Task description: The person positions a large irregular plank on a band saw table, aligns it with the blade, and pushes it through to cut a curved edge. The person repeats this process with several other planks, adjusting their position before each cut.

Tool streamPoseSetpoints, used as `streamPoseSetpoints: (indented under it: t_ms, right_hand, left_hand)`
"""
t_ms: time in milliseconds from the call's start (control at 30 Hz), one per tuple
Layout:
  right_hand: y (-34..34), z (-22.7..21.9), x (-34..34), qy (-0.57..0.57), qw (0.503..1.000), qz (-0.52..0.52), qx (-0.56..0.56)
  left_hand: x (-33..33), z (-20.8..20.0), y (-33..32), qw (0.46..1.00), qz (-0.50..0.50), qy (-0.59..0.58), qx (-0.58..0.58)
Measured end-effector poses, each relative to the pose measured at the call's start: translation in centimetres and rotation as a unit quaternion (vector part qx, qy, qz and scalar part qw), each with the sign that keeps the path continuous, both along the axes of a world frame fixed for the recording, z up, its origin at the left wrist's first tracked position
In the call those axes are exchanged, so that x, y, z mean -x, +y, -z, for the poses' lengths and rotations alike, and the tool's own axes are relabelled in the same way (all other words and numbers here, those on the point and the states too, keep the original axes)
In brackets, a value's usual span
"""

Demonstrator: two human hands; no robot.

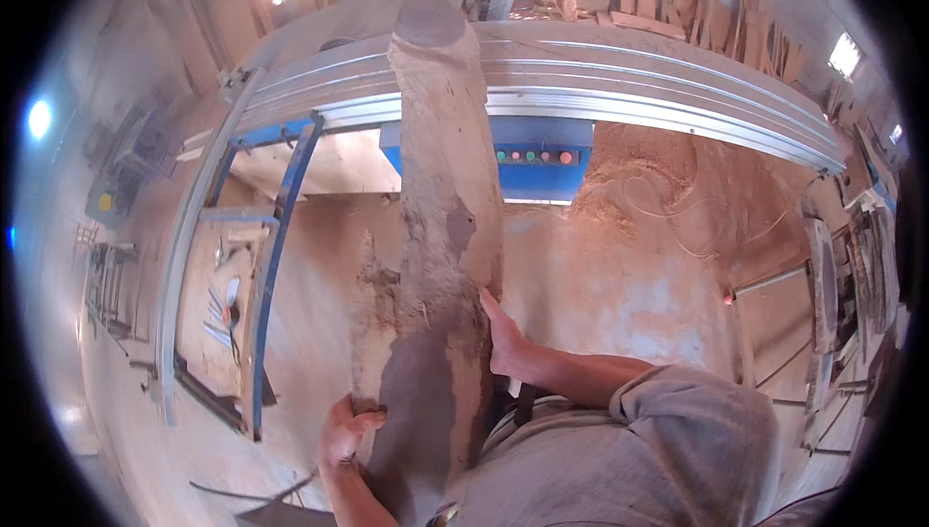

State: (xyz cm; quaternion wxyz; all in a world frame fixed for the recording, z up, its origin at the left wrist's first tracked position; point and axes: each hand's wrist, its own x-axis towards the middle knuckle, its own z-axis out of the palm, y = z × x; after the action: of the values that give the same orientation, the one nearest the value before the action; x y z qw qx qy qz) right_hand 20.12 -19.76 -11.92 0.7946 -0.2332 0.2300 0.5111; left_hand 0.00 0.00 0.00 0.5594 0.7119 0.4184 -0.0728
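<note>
A long, rough wooden slab (440,179) runs from close to my body out across the saw table, its far end lying over the metal rails. Its face is pale brown, with darker grey-brown patches at both ends and a ragged, bark-like left edge. My left hand (346,430) grips the near left edge, thumb on top and the fingers partly hidden. Farther along, my right hand (501,333) holds the right edge, its fingertips out of sight against the wood.
The sliding-table saw has long metal rails (619,91) and a blue body with a button panel (537,156). A blue-edged side frame (281,227) stands left. Sawdust (658,179) and a loose cable lie on the floor beyond. Timber offcuts (716,24) lean at the back.
</note>
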Motion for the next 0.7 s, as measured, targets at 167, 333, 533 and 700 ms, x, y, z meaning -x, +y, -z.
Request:
streamPoseSetpoints:
  t_ms: [167, 333, 533, 700]
  right_hand:
    - [9.1, -2.9, -10.0, -0.041, 0.999, -0.013, 0.01]
    - [16.4, 0.8, -16.9, -0.049, 0.998, 0.029, -0.007]
    - [23.0, -2.3, -26.4, -0.055, 0.996, 0.066, -0.026]
    - [27.9, -1.9, -34.6, -0.027, 0.995, 0.068, -0.072]
  left_hand:
    - [-11.3, 1.6, 12.1, 0.999, 0.033, -0.035, -0.005]
    - [-20.0, 2.1, 20.9, 0.996, 0.078, -0.029, 0.01]
    - [-31.0, 1.8, 29.3, 0.994, 0.097, -0.02, 0.04]
    - [-38.1, 6.7, 39.4, 0.979, 0.149, -0.044, 0.132]
